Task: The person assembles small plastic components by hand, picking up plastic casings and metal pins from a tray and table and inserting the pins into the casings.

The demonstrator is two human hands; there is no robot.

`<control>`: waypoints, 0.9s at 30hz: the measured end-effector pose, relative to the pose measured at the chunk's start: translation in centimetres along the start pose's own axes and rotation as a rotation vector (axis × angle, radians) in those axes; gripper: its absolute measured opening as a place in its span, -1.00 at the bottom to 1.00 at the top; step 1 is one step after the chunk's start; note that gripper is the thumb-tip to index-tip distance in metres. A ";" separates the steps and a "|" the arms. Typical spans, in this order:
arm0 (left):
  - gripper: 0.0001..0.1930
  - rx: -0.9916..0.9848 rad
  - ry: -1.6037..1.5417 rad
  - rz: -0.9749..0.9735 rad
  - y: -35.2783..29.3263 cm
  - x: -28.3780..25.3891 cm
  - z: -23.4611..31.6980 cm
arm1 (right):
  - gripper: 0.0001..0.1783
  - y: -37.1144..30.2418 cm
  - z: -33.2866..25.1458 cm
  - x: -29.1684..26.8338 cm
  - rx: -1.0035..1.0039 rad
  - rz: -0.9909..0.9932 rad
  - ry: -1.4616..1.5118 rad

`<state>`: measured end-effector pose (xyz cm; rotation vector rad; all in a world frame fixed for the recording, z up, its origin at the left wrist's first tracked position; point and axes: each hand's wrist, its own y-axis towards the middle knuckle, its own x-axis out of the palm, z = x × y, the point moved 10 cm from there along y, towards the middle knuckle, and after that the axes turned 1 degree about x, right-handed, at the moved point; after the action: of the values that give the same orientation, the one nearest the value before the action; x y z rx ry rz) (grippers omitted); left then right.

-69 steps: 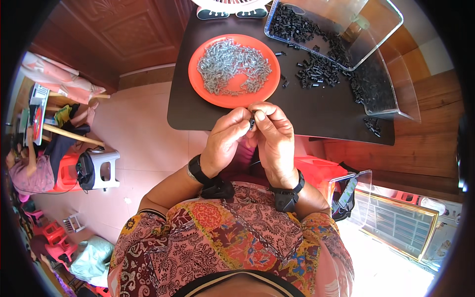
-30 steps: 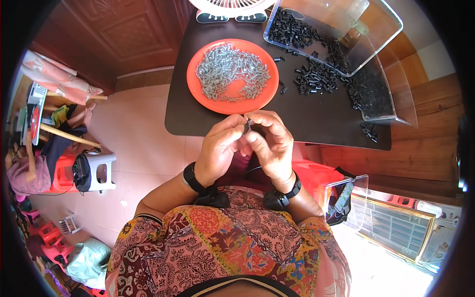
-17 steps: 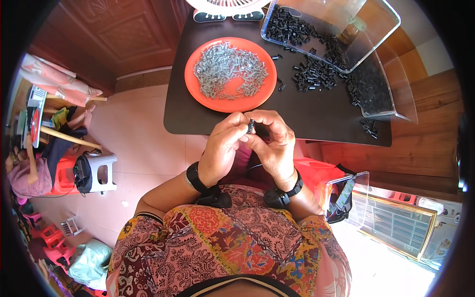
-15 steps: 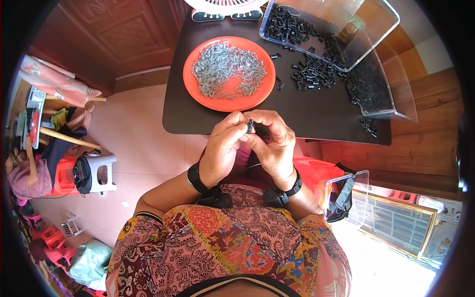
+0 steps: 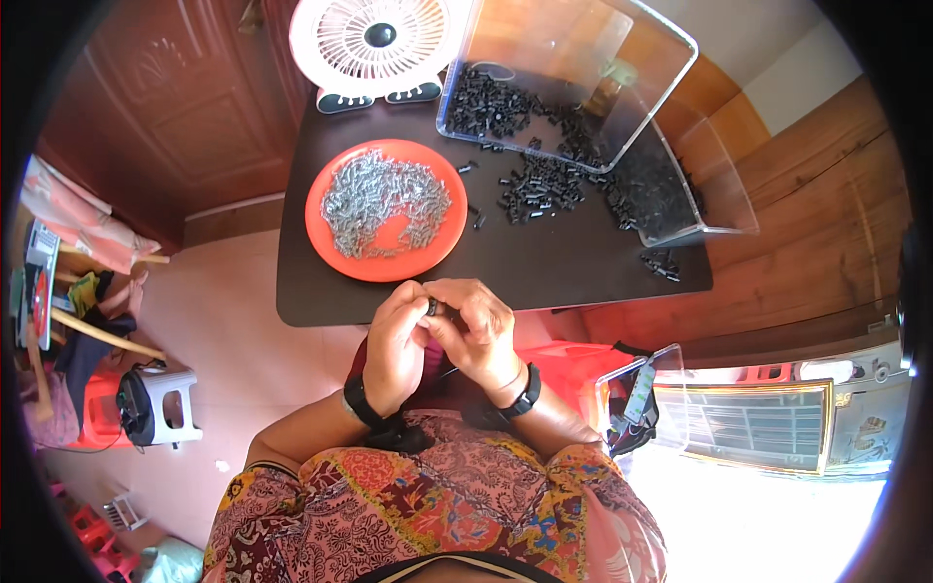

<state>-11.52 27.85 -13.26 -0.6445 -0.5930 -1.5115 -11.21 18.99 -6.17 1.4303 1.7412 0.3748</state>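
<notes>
Fingertip to fingertip, my left hand (image 5: 395, 340) and my right hand (image 5: 476, 332) meet just in front of the table's near edge. Both are closed around a small black cylindrical part (image 5: 431, 307), mostly covered by the fingers. Beyond them sits a round red plate (image 5: 454, 233), heaped with small silvery metal springs (image 5: 364, 194); a bare red patch shows among them. To its right, a pile of short black cylindrical parts (image 5: 544, 187) lies loose on the dark table (image 5: 457, 277).
A clear plastic box (image 5: 653, 115) lies tipped at the back, with black parts inside. Another clear bin (image 5: 671, 233) stands right of it, a few parts (image 5: 661, 264) near its front. A white fan (image 5: 381, 68) stands at the back left. Red stool-like furniture (image 5: 559, 364) is at right.
My view has tilted up and shifted right, so the table sits lower and the fan shows more fully. Both hands stay together on the small black part.
</notes>
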 end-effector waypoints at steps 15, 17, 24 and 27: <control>-0.78 0.097 0.139 -0.055 0.2 -2.0 3.7 | -0.82 16.4 3.2 -21.5 -0.215 0.409 -1.052; -0.79 0.096 0.124 -0.043 0.2 -2.2 3.8 | -0.90 16.2 5.7 -18.2 -0.108 0.280 -0.811; -0.80 0.048 0.134 -0.020 0.1 -3.2 3.3 | -0.80 13.9 13.5 -0.8 -0.042 -0.444 -0.538; -0.80 0.046 0.141 -0.002 0.0 -3.7 3.3 | -0.82 13.5 15.5 1.8 -0.025 -0.527 -0.630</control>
<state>-11.36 32.79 -13.57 -0.4977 -0.5189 -1.5274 9.30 20.69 -7.15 0.8788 1.4892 -0.3092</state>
